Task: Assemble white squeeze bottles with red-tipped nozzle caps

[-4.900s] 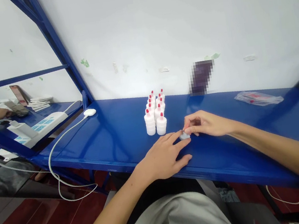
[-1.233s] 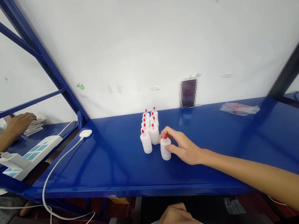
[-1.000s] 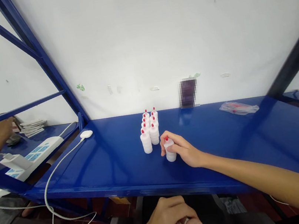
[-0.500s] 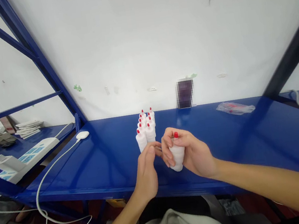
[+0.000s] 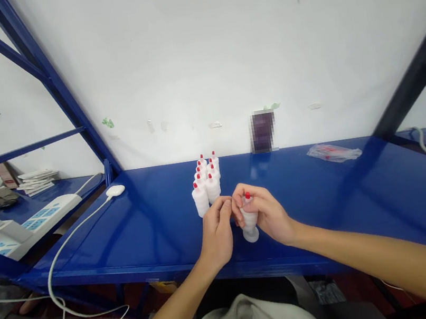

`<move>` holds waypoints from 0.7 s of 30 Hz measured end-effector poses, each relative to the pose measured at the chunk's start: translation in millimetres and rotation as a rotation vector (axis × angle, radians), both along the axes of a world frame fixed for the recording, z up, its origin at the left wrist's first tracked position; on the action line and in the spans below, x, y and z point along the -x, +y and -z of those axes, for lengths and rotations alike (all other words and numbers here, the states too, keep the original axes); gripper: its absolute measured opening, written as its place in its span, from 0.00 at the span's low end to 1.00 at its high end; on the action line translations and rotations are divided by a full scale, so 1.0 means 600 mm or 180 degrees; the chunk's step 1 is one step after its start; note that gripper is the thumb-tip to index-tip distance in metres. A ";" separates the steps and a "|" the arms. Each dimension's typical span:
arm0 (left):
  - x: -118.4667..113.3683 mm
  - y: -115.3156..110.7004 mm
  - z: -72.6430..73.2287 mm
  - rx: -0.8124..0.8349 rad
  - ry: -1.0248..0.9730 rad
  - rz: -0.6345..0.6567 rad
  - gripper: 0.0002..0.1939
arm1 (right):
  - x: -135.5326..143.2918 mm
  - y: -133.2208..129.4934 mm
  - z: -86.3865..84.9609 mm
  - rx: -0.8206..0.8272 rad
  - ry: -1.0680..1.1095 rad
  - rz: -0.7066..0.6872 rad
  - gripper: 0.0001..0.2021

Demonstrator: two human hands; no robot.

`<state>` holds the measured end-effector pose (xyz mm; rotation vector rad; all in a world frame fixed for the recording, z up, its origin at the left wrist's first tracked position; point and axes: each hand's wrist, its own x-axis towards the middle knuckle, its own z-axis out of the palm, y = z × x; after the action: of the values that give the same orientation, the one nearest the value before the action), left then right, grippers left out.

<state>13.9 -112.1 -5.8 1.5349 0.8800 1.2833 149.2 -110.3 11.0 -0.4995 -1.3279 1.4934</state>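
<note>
My right hand [image 5: 273, 217] is closed around a white plastic squeeze bottle [image 5: 250, 221] with a red tip cap. The bottle is upright near the front of the table, its cap showing between thumb and fingers. Close beside it on the left is my left hand [image 5: 216, 236], fingers drawn together and thumb pressed to them. Its fingertips meet those of the right hand near the bottle; what they pinch, if anything, is hidden. Just beyond the left hand, several matching red-capped bottles [image 5: 200, 202] stand upright in two rows.
The blue table [image 5: 156, 210] meets a white wall. A clear plastic bag [image 5: 334, 152] with red pieces lies at the right. A pixelated dark object [image 5: 263, 132] leans at the wall. On the left are a white charger puck [image 5: 116, 190], its cable and a power strip [image 5: 50, 211].
My left hand's fingers have curled together, and the hand has moved slightly right, towards the bottle. My right hand keeps its hold, with more of the bottle's base showing.
</note>
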 end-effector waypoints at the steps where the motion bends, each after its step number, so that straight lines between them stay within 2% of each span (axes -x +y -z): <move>1: 0.000 -0.001 0.001 0.0074 -0.0029 0.0030 0.16 | 0.000 -0.002 0.004 -0.0002 -0.0085 -0.0019 0.01; 4: 0.001 -0.008 0.004 0.0186 0.0071 -0.0312 0.13 | -0.007 -0.004 0.013 0.0006 -0.0325 -0.0082 0.02; 7: 0.005 -0.024 0.004 0.0029 0.0130 -0.0652 0.17 | -0.015 -0.005 0.019 -0.0003 -0.0464 -0.0082 0.03; 11: 0.012 -0.038 0.006 -0.0230 0.0131 -0.0504 0.23 | -0.020 -0.005 0.034 0.0112 -0.0501 0.0020 0.04; 15: 0.014 -0.029 0.012 0.0287 -0.0171 -0.0367 0.23 | -0.015 -0.009 0.044 0.0301 -0.0426 0.0122 0.03; 19: -0.001 -0.022 0.011 0.0376 -0.0116 -0.0215 0.13 | -0.004 -0.009 0.029 0.0100 -0.0138 0.0273 0.04; 21: -0.016 -0.019 0.009 0.0373 -0.0271 -0.0038 0.16 | 0.006 -0.005 0.013 -0.0116 0.0073 0.0264 0.05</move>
<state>23.5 -123.8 -11.0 1.3756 0.8948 1.2737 145.7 -113.4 3.0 -0.5067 -1.2992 1.4006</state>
